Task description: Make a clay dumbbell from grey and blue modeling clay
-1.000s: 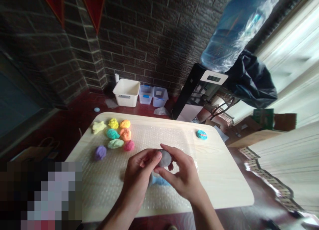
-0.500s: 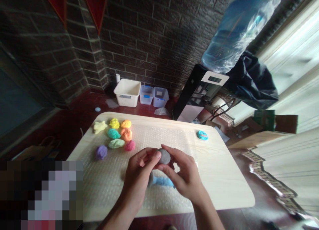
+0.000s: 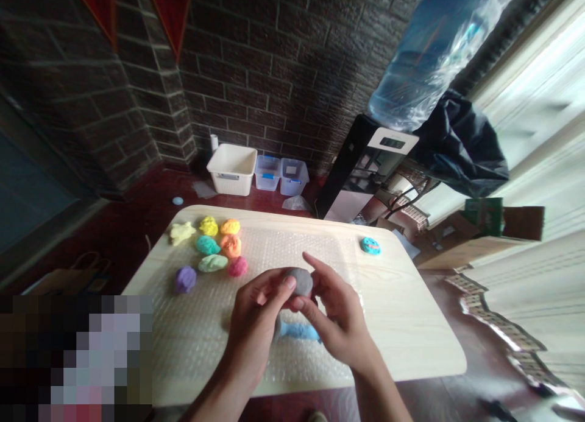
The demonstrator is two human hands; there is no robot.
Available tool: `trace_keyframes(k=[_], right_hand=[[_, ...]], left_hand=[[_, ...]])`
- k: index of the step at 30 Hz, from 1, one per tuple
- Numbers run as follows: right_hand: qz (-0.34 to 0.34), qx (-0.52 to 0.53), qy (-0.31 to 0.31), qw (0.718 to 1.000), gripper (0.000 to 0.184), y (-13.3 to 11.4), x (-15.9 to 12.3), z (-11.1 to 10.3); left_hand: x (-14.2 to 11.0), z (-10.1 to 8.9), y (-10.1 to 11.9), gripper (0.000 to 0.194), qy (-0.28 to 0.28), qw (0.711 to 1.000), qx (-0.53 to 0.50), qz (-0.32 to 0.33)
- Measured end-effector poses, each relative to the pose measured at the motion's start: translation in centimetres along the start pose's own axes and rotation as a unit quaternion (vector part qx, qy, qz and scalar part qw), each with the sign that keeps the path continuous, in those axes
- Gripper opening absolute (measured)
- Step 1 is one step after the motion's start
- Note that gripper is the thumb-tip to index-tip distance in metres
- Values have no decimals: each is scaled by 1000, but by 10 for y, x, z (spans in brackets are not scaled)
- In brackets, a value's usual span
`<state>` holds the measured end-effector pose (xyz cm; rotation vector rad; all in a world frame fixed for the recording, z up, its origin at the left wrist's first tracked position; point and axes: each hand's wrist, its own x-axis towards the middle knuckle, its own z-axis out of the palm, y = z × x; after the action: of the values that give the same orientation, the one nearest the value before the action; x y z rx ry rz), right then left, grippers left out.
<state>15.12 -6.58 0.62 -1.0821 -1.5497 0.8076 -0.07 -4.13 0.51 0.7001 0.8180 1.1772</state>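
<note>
Logging the layout from left to right: a purple clay lump [image 3: 185, 279] sits low on the bubble wrap [image 3: 192, 330], with a pale yellow star-shaped piece [image 3: 181, 232] near the far edge of the wooden surface [image 3: 411, 324]. Beside these lie a yellow lump [image 3: 208, 226], an orange lump [image 3: 230, 226], a teal lump [image 3: 207, 245], a coral lump [image 3: 230, 246], a green lump [image 3: 212, 263] and a pink lump [image 3: 237, 266], all close together but apparently not merged.

Next comes the left hand [image 3: 253, 315], its grip pinching a gray clay ball [image 3: 300, 282] between thumb and curled fingers. The ball is held above the wrap, between both hands. On the right hand [image 3: 338, 315], the forefinger is lifted and spread clear of the ball, while the lower fingers reach beneath it; how much they bear is hard to tell.

Below the hands, a blue clay piece [image 3: 299, 331] with a gray end lies on the wrap. Farther right, a teal-blue disc [image 3: 370, 245] rests alone.

Risk: with the hold this loose, the ball could slip and drop onto the blue piece, where soft clay might stick or dent. Hard squeezing could also distort it.
</note>
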Motion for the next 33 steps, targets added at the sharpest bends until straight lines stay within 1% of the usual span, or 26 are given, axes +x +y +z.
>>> trace_keyframes(k=[2,4,7,11,14,19,21,23,25,27,29,31,33], right_hand=[[-18,-25,-1,1000,51,-1,1,0],[-27,-58,-20,998,46,-2,3,-2],[-29,-83,-40,995,48,-3,3,-4],[-19,-74,-15,997,51,-1,2,-2],[-36,-96,-13,995,48,0,3,0],[-58,-148,-37,987,66,0,6,1],[-61,-151,-39,986,66,1,6,1],[-59,-149,-40,986,60,1,6,-1],[-56,-138,-46,988,58,1,6,-3],[-47,-120,-49,990,60,2,5,-4],[-35,-99,-39,994,61,2,4,-4],[-27,-93,-34,995,56,1,4,-5],[-33,-103,-43,993,52,1,4,-5]], left_hand=[[1,-1,0,28,-1,1000,-1,3],[1,-2,0,26,-6,1000,1,-2],[2,-2,0,24,-4,1000,2,-6],[3,1,0,24,4,1000,-5,-3],[3,0,1,23,12,1000,-20,-5],[4,-3,2,19,-2,999,-39,-7],[3,-3,2,19,-10,999,-48,-16],[3,-3,1,21,-15,998,-49,-28],[3,-4,0,21,-14,999,-40,-34],[3,-4,-1,21,-8,999,-32,-31],[4,-5,-1,21,1,999,-30,-22],[4,-5,-2,21,3,999,-30,-17],[4,-5,-2,21,2,1000,-27,-17]])
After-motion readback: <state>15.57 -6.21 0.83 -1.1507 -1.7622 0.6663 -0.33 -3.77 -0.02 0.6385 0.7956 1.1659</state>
